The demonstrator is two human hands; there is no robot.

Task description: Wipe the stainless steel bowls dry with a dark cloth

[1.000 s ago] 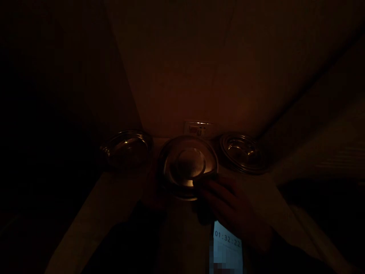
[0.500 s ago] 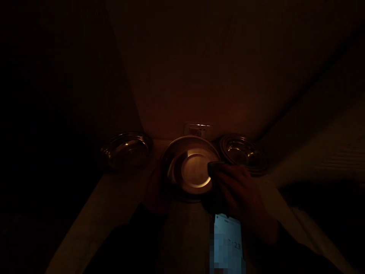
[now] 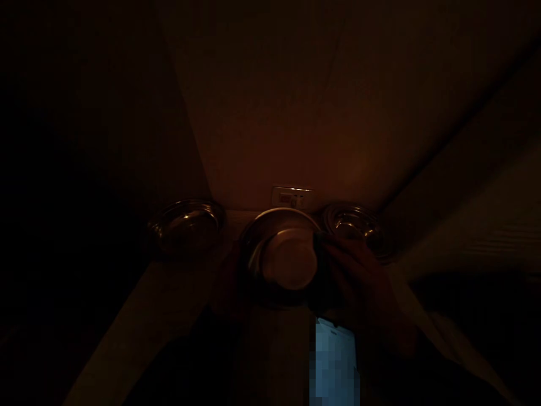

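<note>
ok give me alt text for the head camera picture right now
A person's left hand and right hand flank a shiny round metal dish in near darkness, the right holding a dark item at its edge. Other metal dishes sit either side; a lit phone screen glows below.

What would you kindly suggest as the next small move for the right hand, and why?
Probably a light wipe leftward across the metal dish: the right hand holds what looks like a dark cloth at the dish's right side, while the left hand is at the left edge, seemingly steadying it.
</note>
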